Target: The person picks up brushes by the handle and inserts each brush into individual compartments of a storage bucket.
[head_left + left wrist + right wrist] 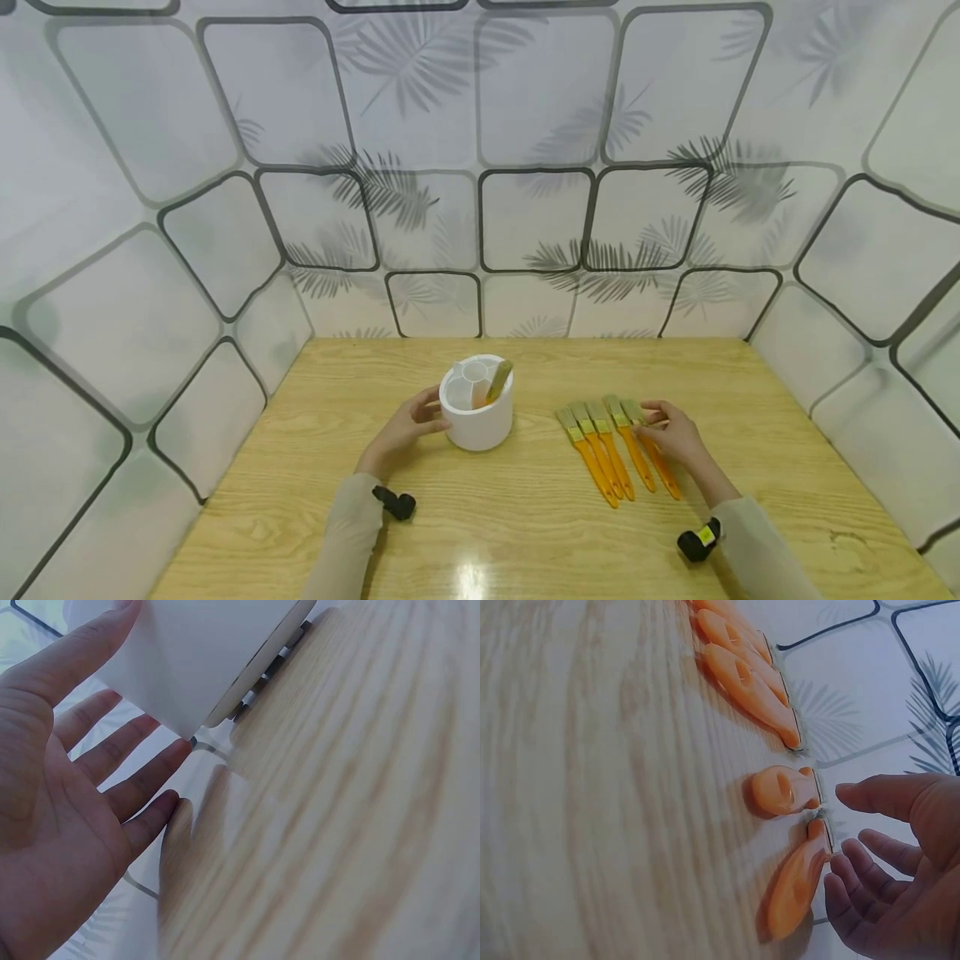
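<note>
A white round holder [477, 427] with divided compartments stands on the table, one paintbrush [499, 382] leaning in it bristles up. My left hand [406, 427] is at its left side, thumb against the wall and fingers extended; in the left wrist view this hand [82, 765] shows straight, spread fingers beside the holder's base. To the right, several paintbrushes [604, 450] with orange handles lie in a row, bristles pointing away. Over the rightmost paintbrush [663, 472] is my right hand [672, 433], thumb and fingers apart near its metal band. The right wrist view shows this brush's handle [799, 889] lying on the table.
The light wood table [480, 525] meets a patterned white backdrop [536, 217] at the back and both sides. Small dark feet [274, 666] show under the holder's base. Each wrist carries a black camera [395, 503].
</note>
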The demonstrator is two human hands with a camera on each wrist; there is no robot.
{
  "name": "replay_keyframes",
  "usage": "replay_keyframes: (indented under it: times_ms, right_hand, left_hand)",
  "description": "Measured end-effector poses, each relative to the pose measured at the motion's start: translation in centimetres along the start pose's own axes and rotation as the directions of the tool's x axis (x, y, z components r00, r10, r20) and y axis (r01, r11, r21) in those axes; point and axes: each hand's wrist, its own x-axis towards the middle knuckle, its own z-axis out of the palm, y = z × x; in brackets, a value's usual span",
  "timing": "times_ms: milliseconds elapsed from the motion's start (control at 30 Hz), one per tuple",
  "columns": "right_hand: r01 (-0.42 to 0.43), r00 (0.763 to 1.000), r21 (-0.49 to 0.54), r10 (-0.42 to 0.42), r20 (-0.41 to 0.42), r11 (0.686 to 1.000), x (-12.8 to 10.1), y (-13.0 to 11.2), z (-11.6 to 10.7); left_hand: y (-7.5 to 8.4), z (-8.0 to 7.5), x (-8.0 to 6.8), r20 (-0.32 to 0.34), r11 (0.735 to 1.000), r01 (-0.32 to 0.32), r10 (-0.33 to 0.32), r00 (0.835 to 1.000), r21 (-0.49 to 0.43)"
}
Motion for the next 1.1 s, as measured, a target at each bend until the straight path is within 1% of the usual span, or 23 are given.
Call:
replay_keyframes:
  times_ms: [233,400,500,567,733,867,1033,1100]
  right_hand:
    - [-0.017,0.999,0.005,0.017,0.029,1.000,-0.1,0.3,-0.1]
    - [-0.023,0.999,-0.020,0.024,0.023,1.000,-0.1,0.4,-0.2]
    - [-0.044,0.999,-0.029,0.045,0.028,0.999,-0.2,0.4,-0.4]
    - [-0.061,0.998,-0.029,0.062,0.034,0.998,-0.2,0.3,-0.5]
    - [-0.086,0.995,-0.021,0.087,0.046,0.996,-0.3,0.2,-0.7]
    - [-0.087,0.994,-0.022,0.088,0.059,0.996,-0.3,0.3,-0.8]
    - [-0.069,0.994,-0.032,0.071,0.082,0.997,-0.4,0.4,-1.1]
    - [-0.065,0.994,-0.039,0.068,0.083,0.997,-0.4,0.4,-1.2]
  left_hand:
    - [-0.1,0.0,0.0,-0.001,1.000,-0.012,0.012,1.000,0.005]
    - [-0.1,-0.1,0.0,0.004,1.000,-0.004,0.004,1.000,-0.008]
    - [-0.1,0.0,0.0,-0.008,1.000,0.005,-0.005,1.000,-0.012]
    - [0.0,0.0,0.0,-0.010,1.000,-0.001,0.001,1.000,-0.011]
    - [0.0,0.0,0.0,0.000,0.999,0.003,-0.003,1.000,-0.037]
    - [0.0,0.0,0.0,-0.001,0.999,0.018,-0.018,1.000,-0.043]
    - [0.0,0.1,0.0,-0.014,0.998,0.041,-0.041,0.999,-0.048]
    - [-0.1,0.1,0.0,-0.015,0.998,0.038,-0.039,0.999,-0.051]
